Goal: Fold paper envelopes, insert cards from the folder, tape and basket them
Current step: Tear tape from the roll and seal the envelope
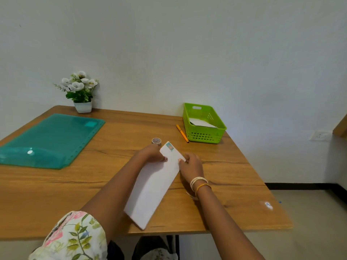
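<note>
A long white folded paper envelope lies slanted on the wooden table, with a small patterned piece of tape at its far end. My left hand holds the envelope's far left edge, thumb on top. My right hand holds the far right edge, thumb on the paper. A small roll of tape stands just behind my left hand. The teal plastic folder lies at the far left. The green basket at the back right holds white paper.
An orange pen lies left of the basket. A white pot of artificial flowers stands against the wall at the back left. The table's right edge drops off to the floor near a white sticker.
</note>
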Tool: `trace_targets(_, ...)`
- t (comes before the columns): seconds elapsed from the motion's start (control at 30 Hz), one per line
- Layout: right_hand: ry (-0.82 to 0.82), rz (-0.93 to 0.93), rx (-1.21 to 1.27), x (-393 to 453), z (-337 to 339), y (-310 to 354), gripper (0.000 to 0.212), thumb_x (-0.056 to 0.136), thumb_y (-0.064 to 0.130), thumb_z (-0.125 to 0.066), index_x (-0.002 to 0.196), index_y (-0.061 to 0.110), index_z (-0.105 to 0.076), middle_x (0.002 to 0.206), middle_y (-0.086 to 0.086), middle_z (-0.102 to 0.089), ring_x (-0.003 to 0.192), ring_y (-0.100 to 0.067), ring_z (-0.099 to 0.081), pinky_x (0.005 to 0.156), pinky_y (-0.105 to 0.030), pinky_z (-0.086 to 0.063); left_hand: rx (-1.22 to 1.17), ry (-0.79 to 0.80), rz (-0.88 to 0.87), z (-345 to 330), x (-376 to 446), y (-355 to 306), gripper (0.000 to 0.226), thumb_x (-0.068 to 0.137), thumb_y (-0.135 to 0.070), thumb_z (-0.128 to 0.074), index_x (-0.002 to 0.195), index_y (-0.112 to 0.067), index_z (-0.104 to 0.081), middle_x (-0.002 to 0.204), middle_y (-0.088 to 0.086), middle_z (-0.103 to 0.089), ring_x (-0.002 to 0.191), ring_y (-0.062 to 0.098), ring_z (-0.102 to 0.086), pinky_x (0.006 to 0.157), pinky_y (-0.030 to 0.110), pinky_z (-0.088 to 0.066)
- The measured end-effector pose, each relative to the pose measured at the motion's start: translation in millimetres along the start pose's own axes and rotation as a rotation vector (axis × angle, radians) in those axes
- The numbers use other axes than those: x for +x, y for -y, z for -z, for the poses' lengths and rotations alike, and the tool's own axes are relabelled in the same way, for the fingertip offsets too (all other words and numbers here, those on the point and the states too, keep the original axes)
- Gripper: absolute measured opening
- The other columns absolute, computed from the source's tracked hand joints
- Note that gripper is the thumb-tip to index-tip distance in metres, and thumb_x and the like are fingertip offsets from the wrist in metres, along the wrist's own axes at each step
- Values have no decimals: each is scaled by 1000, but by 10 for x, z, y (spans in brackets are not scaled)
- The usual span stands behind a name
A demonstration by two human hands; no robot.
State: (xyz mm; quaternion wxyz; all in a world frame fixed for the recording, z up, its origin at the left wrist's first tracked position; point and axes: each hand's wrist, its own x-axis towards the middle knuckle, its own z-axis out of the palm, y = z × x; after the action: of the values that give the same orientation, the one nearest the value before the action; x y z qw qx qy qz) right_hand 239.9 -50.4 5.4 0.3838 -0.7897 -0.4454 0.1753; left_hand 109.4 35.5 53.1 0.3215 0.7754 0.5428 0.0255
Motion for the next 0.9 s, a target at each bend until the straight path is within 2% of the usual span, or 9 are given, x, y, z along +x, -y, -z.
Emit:
trace_targets(0.17,113,-214,268,3,100,62,72,76,42,-68,136,13,-42,131,-7,-53,118,-27,-54,101,-43,-46,-662,-227,59,73,52,-142,42,90,-17,-64,128,-3,-54,123,16,-62,107,32,-62,93,41,-52)
trace_targets(0.23,213,-262,327,3,214,69,55,73,42,-71,115,8,-57,116,-10,-64,99,-26,-64,88,-38,-53,-905,-302,156,79,88,-203,38,89,-14,-64,123,-1,-55,119,17,-64,102,32,-64,88,41,-54)
trace_targets(0.3,309,-285,420,-42,349,119,12,86,19,-65,88,7,-62,91,-13,-68,74,-25,-64,68,-30,-52,-1027,-342,208,83,128,-240,36,90,-13,-64,122,0,-55,118,16,-64,101,32,-64,85,40,-55)
trace_targets(0.4,306,-265,534,-1,483,202,16,89,-4,-57,77,7,-59,78,-14,-64,63,-22,-59,58,-27,-49,-1092,-306,177,88,185,-322,40,88,-21,-67,120,-1,-55,116,16,-65,96,31,-65,80,38,-56)
trace_targets(0.5,157,-251,584,252,628,333,16,87,-9,-57,77,2,-61,101,-27,-65,63,-23,-55,61,-29,-46,-1068,-34,123,152,134,-481,52,86,-43,-67,120,-6,-55,113,16,-64,92,31,-63,68,33,-51)
trace_targets(0.57,54,-258,534,451,793,456,11,88,-3,-59,96,-8,-65,117,-27,-61,74,-26,-58,58,-27,-43,-961,244,146,242,91,-576,60,82,-51,-67,118,-5,-53,112,20,-63,90,34,-64,69,38,-56)
trace_targets(0.67,37,-279,437,734,1029,568,33,93,14,-57,120,-6,-59,127,-17,-59,111,-28,-58,47,-12,-36,-909,502,117,359,97,-730,51,86,-32,-69,121,0,-49,104,20,-68,80,30,-72,64,37,-61)
trace_targets(0.8,-40,-313,503,993,1159,614,31,90,3,-60,117,-8,-54,112,-18,-62,92,-28,-59,64,-30,-43,-947,385,37,346,251,-1025,14,93,-1,-57,106,5,-57,70,13,-72,72,18,-73,49,23,-56)
trace_targets(0.9,-40,-374,597,1143,1198,625,10,91,-3,-52,86,1,-45,75,-12,-51,62,-25,-52,40,-28,-47,-1023,274,4,288,438,-1241,11,95,5,-49,85,5,-55,72,12,-67,88,21,-68,48,20,-55)
